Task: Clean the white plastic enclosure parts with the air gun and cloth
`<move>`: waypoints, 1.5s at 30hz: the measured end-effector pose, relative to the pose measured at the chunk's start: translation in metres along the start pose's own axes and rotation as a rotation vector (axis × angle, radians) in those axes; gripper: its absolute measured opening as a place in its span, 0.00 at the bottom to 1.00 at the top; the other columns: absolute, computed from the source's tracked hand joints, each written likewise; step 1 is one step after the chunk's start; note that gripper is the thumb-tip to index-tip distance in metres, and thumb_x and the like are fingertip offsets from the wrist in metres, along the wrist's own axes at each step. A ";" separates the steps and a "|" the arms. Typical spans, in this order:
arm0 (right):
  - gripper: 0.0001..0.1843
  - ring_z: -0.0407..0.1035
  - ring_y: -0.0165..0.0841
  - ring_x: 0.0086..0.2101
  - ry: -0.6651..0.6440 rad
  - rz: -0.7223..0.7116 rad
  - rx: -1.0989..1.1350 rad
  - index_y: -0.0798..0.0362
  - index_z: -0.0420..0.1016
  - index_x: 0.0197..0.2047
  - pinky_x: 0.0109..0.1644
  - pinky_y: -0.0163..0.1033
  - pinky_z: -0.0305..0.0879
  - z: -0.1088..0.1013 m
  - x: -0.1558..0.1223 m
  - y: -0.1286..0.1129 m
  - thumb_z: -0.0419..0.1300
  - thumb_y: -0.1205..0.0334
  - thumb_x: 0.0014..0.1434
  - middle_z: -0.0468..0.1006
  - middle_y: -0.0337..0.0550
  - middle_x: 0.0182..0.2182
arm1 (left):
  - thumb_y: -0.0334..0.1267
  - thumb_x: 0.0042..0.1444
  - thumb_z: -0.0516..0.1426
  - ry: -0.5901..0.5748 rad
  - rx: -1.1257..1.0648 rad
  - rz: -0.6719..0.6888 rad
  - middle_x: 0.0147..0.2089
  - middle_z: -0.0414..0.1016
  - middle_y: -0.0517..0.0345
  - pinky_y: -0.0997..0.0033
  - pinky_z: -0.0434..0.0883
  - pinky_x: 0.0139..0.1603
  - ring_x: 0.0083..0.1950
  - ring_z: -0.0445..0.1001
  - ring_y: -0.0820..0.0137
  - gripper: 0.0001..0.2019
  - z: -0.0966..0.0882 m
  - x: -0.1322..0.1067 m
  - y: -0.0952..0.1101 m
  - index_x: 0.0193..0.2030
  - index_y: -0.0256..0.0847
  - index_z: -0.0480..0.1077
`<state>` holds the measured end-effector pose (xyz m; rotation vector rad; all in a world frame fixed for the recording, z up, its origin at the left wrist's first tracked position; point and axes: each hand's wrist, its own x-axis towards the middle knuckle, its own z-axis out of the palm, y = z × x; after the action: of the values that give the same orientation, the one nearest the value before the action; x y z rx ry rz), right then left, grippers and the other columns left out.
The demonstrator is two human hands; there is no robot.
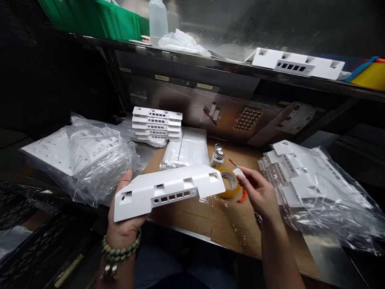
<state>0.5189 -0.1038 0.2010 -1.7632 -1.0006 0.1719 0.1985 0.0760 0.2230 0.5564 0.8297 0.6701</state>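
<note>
My left hand (128, 224) grips a white plastic housing (171, 182) from below at its left end. The housing is tilted, its row of port cutouts facing me. Pinched in my right hand (260, 192) is a small white piece (238, 172), perhaps a folded wipe or pad; its kind is hard to make out. That piece is held just right of the housing, apart from it. Behind it on the cardboard lies a roll of yellow tape (229, 188). A small dispenser bottle (218, 156) with its metal lid raised stands behind the tape.
Similar housings form a stack (158, 124) at the back. Bagged white parts (81, 152) lie left, more bagged housings (303, 176) right. Flat plastic bags (188, 148) sit mid-table. The shelf above carries a green bin (96, 20), a squeeze bottle (158, 20) and another housing (297, 64).
</note>
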 end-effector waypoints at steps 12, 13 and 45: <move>0.10 0.75 0.35 0.42 0.260 -0.215 0.207 0.49 0.82 0.46 0.46 0.42 0.73 0.058 -0.067 -0.065 0.69 0.66 0.60 0.81 0.43 0.41 | 0.46 0.70 0.45 -0.033 -0.527 0.077 0.39 0.85 0.41 0.50 0.83 0.41 0.35 0.85 0.52 0.25 0.038 -0.019 -0.014 0.61 0.30 0.71; 0.10 0.74 0.34 0.40 0.216 -0.270 0.187 0.49 0.82 0.45 0.44 0.41 0.72 0.065 -0.070 -0.074 0.69 0.69 0.60 0.80 0.42 0.40 | 0.44 0.70 0.46 -0.004 -0.537 0.129 0.38 0.85 0.43 0.54 0.83 0.36 0.33 0.85 0.54 0.24 0.042 -0.022 -0.017 0.63 0.31 0.70; 0.10 0.68 0.28 0.31 -0.001 -0.368 0.233 0.54 0.80 0.45 0.34 0.35 0.67 0.114 -0.086 -0.130 0.66 0.74 0.60 0.74 0.41 0.34 | 0.40 0.62 0.54 0.039 -0.594 0.248 0.41 0.85 0.48 0.50 0.79 0.53 0.46 0.84 0.51 0.19 0.073 -0.033 -0.037 0.56 0.36 0.75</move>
<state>0.3312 -0.0694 0.2309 -1.3440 -1.2347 0.0530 0.2524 0.0138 0.2545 0.1045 0.5591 1.1067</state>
